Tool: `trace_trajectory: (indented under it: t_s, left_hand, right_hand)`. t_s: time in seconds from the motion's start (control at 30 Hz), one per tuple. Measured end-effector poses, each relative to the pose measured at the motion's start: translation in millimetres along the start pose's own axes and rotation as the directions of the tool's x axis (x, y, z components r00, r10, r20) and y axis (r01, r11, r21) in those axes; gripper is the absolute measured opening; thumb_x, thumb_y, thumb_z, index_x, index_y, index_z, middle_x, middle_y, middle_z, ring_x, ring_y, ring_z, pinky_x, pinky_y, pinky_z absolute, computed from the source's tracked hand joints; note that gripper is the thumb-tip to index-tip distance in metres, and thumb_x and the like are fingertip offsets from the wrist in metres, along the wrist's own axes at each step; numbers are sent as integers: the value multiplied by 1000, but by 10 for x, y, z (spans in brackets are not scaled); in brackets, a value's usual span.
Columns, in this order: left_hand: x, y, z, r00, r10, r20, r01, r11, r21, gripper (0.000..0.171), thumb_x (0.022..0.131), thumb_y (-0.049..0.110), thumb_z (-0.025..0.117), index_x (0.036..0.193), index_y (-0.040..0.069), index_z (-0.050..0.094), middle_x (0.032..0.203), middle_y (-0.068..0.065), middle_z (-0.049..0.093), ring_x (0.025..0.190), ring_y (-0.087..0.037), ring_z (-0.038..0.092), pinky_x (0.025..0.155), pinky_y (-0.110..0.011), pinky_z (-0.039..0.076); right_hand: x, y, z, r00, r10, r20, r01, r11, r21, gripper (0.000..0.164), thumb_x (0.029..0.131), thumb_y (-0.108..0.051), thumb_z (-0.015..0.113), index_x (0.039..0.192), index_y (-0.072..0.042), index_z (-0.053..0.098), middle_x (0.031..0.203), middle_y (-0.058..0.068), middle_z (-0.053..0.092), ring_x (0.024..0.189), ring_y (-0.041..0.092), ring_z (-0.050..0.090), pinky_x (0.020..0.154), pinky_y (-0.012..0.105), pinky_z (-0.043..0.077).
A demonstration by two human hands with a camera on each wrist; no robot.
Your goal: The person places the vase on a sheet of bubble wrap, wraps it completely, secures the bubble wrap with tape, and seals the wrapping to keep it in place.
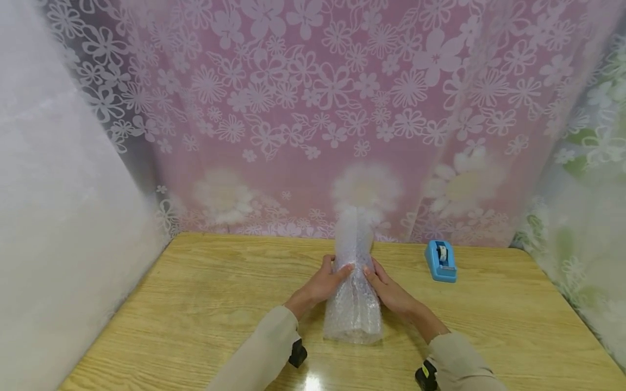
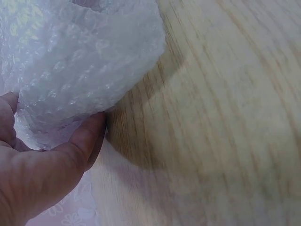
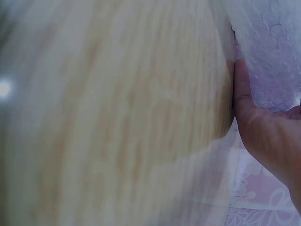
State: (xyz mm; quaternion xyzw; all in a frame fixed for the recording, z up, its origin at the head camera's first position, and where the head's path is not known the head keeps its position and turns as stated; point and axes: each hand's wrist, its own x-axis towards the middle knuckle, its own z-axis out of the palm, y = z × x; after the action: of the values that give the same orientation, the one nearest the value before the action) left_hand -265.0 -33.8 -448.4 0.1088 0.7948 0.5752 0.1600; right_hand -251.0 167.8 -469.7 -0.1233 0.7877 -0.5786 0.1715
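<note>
A long roll of clear bubble wrap point(image 1: 356, 304) stands out over the middle of the table, its near end open and flared. My left hand point(image 1: 320, 282) grips its left side, thumb on top and fingers down along the side. On the opposite side my right hand point(image 1: 391, 290) holds it the same way, thumb on top. In the left wrist view the bubble wrap point(image 2: 89, 61) bulges over the fingers close above the wood. The right wrist view shows the bubble wrap point(image 3: 275, 52) against the fingers. Whatever lies inside the wrap is hidden.
A blue tape dispenser point(image 1: 441, 262) with a roll of tape sits at the back right of the wooden table point(image 1: 220, 293). Behind the table hangs a pink flowered curtain point(image 1: 293, 108), and pale curtains hang at both sides.
</note>
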Motion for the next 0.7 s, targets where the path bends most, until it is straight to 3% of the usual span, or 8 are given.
trace_trajectory:
  t_s: [0.7]
  left_hand:
    - [19,11,9,1000,9,6,-9,1000,16,69,96,48,50,141,4,21,129,-22,44,111,-32,51,94,-53,39]
  right_hand:
    - [-3,-15,-44,1000,17,26,-17,1000,10,73,101,-51,30,152,-20,-12,158,12,-7,141,40,1,106,62,7]
